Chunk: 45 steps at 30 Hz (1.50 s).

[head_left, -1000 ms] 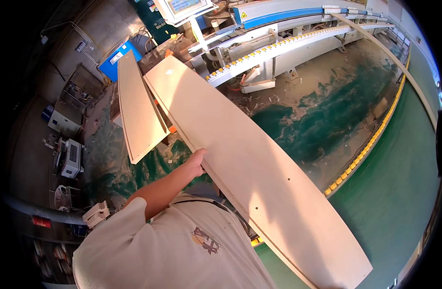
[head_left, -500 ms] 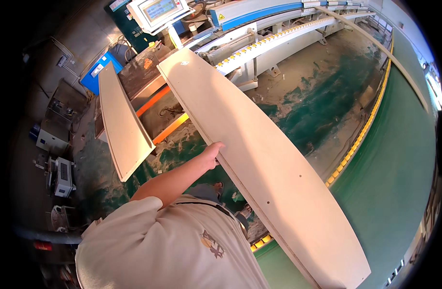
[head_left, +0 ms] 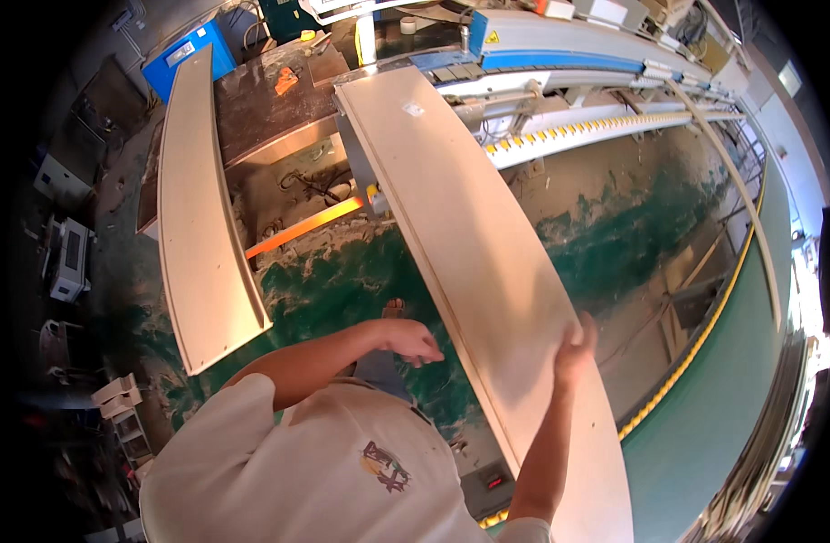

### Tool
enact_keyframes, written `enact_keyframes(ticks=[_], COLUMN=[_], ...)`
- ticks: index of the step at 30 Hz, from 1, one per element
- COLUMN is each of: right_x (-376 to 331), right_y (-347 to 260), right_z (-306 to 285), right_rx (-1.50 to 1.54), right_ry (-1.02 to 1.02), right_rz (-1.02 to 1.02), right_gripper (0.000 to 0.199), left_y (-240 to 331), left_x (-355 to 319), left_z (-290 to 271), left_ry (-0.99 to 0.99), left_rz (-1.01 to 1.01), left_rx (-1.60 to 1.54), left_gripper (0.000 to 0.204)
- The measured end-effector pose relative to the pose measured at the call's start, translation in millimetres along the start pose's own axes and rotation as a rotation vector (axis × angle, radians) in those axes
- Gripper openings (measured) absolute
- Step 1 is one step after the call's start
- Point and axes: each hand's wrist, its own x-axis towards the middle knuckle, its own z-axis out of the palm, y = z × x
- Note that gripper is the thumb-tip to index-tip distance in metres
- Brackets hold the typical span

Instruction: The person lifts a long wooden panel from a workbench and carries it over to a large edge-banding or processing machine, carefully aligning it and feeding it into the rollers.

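A long light-brown wooden panel (head_left: 469, 217) runs from the far bench toward my front right, one end leaving the picture at the bottom. My right hand (head_left: 573, 353) is on its right edge, slightly blurred, thumb up and the other fingers partly hidden at the rim. My left hand (head_left: 413, 342) is just off the panel's left edge, fingers curled in and nothing visible in them. To the left lies a second similar wooden panel (head_left: 193, 208), untouched, its far end by a blue box (head_left: 193, 54).
A dark-topped bench (head_left: 261, 100) holds an orange object (head_left: 286, 81). Behind stands a long blue and white machine (head_left: 578, 56) with a yellow-toothed rail (head_left: 596, 131). A green belt surface (head_left: 704, 452) with a yellow edge curves along the right, with a long strip (head_left: 731, 172) reaching over it.
My left hand has let go of the near panel's left edge. My right hand has come into view on its right edge. The panel now appears turned more lengthwise, and the view has shifted.
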Motion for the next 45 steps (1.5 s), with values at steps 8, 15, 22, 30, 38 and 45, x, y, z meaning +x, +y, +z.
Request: enact_keyframes(ticks=[8,15,22,30,38,45], right_x=[180,214,241,265,282,294], right_y=[-65,-79,-70,-52,-31,-31], right_z=[243,269,282,277,274,274], right_rx=[-0.295,-0.505,-0.417,-0.388,-0.404,-0.389], right_ry=[-0.386,-0.536,-0.584,-0.578,-0.577,-0.632], right_rz=[0.103,0.379,0.334,0.309,0.319,0.370], right_gripper=[0.057,0.073,0.070,0.069,0.068,0.072], left_y=[-66,-4,-16,7,43,36], left_x=[-25,71,95,115,128,139], left_z=[-382,-487,-506,-512,-509,-518], left_ry=[1.120,1.164,1.372,1.451,1.474,1.505], left_rz=[0.194,0.297,0.375,0.329,0.296,0.326], left_rx=[-0.809,-1.435,-1.499,-1.471,-1.455,-1.465], left_gripper=[0.041,0.055,0.052,0.046,0.045,0.047])
